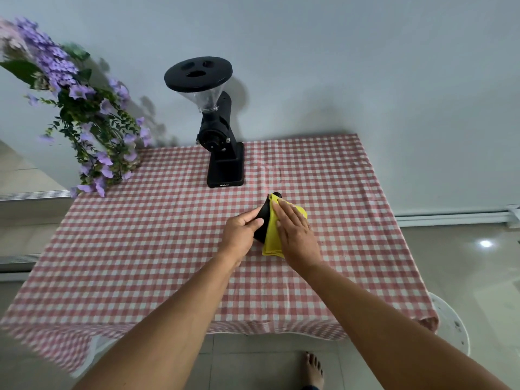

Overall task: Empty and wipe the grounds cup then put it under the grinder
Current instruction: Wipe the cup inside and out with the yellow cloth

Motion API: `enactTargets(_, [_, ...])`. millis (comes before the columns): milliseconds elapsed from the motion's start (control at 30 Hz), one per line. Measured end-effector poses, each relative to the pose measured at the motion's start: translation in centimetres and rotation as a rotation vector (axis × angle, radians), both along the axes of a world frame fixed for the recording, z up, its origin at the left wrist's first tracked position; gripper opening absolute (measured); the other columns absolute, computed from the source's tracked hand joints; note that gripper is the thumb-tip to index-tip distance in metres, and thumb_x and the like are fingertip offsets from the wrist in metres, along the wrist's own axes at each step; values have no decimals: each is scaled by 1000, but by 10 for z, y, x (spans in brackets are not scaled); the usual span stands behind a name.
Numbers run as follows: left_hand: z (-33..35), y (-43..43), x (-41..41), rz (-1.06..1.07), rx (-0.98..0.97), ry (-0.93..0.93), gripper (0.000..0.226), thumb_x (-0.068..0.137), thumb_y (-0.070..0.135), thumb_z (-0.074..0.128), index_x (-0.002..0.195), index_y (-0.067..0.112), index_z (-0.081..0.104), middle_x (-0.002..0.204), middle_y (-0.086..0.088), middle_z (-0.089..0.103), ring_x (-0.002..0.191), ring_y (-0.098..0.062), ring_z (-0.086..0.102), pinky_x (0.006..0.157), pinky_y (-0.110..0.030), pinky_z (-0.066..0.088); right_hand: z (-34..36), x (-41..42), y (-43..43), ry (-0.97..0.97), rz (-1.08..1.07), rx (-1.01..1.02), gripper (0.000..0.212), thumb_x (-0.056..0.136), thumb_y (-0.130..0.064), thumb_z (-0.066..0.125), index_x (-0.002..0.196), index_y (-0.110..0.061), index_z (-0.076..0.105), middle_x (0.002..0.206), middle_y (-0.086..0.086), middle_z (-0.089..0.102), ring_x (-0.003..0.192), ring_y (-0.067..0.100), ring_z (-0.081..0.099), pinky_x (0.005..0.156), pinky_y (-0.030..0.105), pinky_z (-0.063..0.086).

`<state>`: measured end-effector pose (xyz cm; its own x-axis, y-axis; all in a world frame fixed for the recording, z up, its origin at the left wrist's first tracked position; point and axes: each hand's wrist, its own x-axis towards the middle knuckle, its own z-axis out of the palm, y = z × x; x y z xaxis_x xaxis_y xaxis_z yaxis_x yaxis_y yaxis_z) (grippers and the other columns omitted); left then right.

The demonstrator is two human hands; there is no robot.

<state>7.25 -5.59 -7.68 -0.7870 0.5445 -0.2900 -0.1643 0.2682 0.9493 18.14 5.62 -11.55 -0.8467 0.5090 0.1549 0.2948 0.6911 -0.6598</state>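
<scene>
The black grounds cup (264,218) lies tilted on the checked tablecloth, right of centre. My left hand (242,235) grips its left side. A folded yellow cloth (272,235) is pressed against the cup's right side by my right hand (295,235), whose fingers lie flat and extended on the cloth. Most of the cup is hidden between hand and cloth. The black coffee grinder (222,142) with a clear hopper and black lid stands behind, at the table's far edge, and nothing sits on its base platform.
The table (140,249) carries a red-and-white checked cloth. A bunch of purple flowers (84,116) hangs over the far left corner. A white wall stands behind, tiled floor lies to the right, and a bare foot (313,370) shows below the near edge.
</scene>
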Motion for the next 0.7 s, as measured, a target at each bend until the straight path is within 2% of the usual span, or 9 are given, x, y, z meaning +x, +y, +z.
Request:
enactTargets(133, [0,-2,1,14,-7,16,37,99,6,61,134,15,64,138,-2,65,129,-16,60,109,-31,49,-7,0,10,-10,-184,-279,45,104,-42,25,148,-38,33,154,-12,36,141,15,35,113,39,34])
enactTargets(200, [0,-2,1,1,-14,15,36,99,7,60,134,18,65,139,0,65,129,-14,59,108,-29,49,-8,4,10,-6,-228,-343,45,103,-43,24,148,-37,33,154,-12,37,139,17,39,110,41,37])
enactTargets(267, [0,-2,0,20,-23,5,36,99,9,61,134,17,65,138,-1,65,129,-16,60,109,-34,49,-7,6,-1,-20,-163,-224,49,104,-45,22,151,-36,25,159,-10,26,147,16,23,117,37,26])
enactTargets(333, [2,-1,-2,40,-41,-1,36,99,10,61,135,17,64,138,-3,65,128,-17,61,109,-36,50,-6,6,-18,-28,-37,42,53,104,-45,16,154,-31,13,163,-9,11,151,13,1,120,33,7])
enactTargets(433, [2,-2,-6,32,-63,-5,38,100,11,60,138,16,62,141,-2,63,129,-19,60,103,-29,52,-7,2,-25,-47,25,179,53,104,-45,15,155,-30,9,162,-10,4,150,10,-7,120,34,-2])
enactTargets(500, [2,-4,-5,28,-58,-15,39,100,10,60,138,15,61,141,-3,63,129,-17,59,99,-23,51,-6,-2,-16,-67,-46,45,53,103,-48,17,154,-34,11,163,-12,9,150,9,-2,122,37,5])
enactTargets(567, [1,-7,-4,18,-47,-8,38,99,8,60,136,15,63,140,-4,64,130,-16,59,106,-26,49,-2,-7,-3,-106,-152,-193,53,102,-51,18,153,-37,19,161,-10,22,148,13,15,119,41,22])
enactTargets(633, [1,-8,-2,-3,-48,11,36,99,7,60,134,17,65,140,-2,64,131,-15,58,112,-32,46,5,-13,9,-92,-243,-436,50,102,-50,24,147,-34,36,151,-6,42,136,19,40,104,36,38])
enactTargets(700, [1,-8,-2,-21,-61,28,36,99,8,60,133,18,66,139,-1,64,132,-14,57,113,-32,44,11,-16,19,-70,-326,-604,42,102,-44,34,135,-29,54,123,-5,63,112,20,58,80,25,43])
